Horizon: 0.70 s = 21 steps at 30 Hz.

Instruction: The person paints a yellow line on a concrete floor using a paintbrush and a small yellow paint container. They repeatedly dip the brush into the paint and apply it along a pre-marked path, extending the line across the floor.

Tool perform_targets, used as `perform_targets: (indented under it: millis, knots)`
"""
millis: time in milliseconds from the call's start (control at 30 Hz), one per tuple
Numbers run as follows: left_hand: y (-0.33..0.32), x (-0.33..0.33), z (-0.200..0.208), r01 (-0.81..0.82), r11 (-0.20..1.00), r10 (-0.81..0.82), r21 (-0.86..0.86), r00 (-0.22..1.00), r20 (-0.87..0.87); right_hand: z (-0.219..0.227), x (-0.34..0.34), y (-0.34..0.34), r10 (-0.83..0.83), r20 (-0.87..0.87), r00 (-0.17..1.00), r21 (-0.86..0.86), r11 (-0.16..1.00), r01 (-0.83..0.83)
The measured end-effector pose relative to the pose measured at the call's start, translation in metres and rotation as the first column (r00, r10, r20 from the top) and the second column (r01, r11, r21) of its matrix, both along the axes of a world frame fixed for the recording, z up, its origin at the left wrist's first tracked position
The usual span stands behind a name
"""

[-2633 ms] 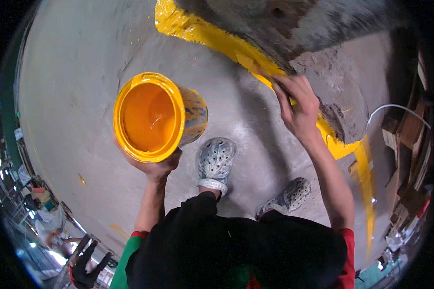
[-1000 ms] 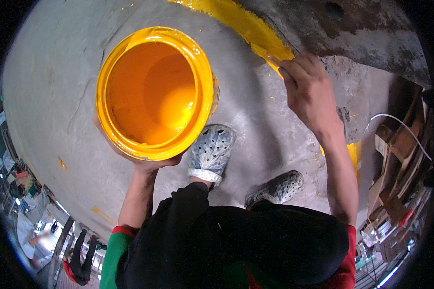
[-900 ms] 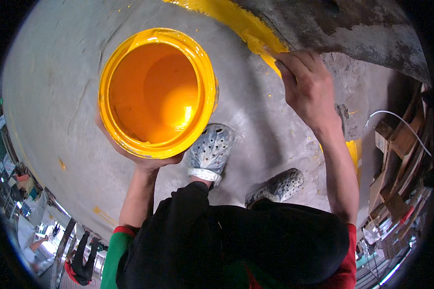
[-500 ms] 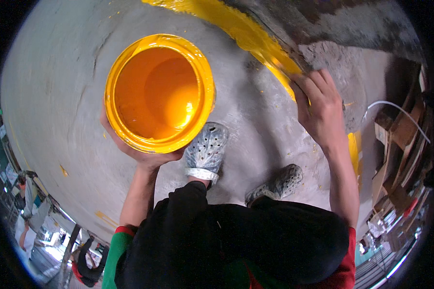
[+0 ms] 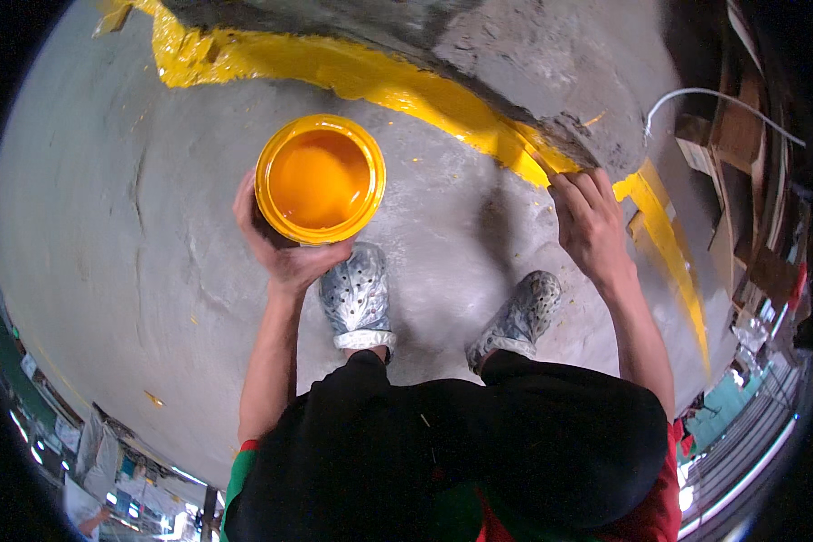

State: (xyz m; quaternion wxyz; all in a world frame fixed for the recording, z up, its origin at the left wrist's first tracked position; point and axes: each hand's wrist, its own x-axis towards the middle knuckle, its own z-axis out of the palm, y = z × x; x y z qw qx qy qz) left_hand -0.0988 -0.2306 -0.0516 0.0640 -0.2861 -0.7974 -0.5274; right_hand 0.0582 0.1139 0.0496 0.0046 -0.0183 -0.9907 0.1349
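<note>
My left hand is wrapped round the side of an open paint can with yellow paint smeared over its rim. Inside the can lies orange-yellow paint. My right hand grips a paintbrush by its handle, most of which the fingers hide. The brush end rests at the wet yellow band painted on the grey floor, along the foot of a rough concrete block.
My two grey, perforated clogs stand on the concrete floor. Another yellow stripe runs down at the right. Beyond it are stacked wooden boards and a white cable. Small yellow splashes dot the floor.
The can has moved lower and farther from the camera. More of the yellow band shows at the upper left. My right hand with the brush stays at the band's edge, slightly lower in view.
</note>
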Motion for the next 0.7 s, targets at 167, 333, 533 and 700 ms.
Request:
perform_targets:
  millis: [167,333,533,700]
  knots:
    - [-0.001,0.005,-0.017,0.048,0.999,-0.048,0.000,0.997,0.060,0.005,0.003,-0.025,-0.032,-0.143,0.989,-0.045,0.999,0.026]
    - [-0.007,0.005,-0.027,0.070,0.997,-0.067,-0.036,0.995,0.076,-0.028,0.004,-0.031,-0.056,-0.096,0.994,-0.108,0.993,0.046]
    - [-0.008,0.002,-0.026,0.091,0.993,-0.087,-0.081,0.995,0.050,-0.003,0.060,0.008,-0.377,-0.105,0.920,-0.078,0.926,0.371]
    - [-0.010,-0.001,-0.023,0.138,0.987,-0.134,-0.083,0.990,0.052,0.012,0.050,-0.012,-0.396,-0.148,0.906,-0.234,0.904,0.357]
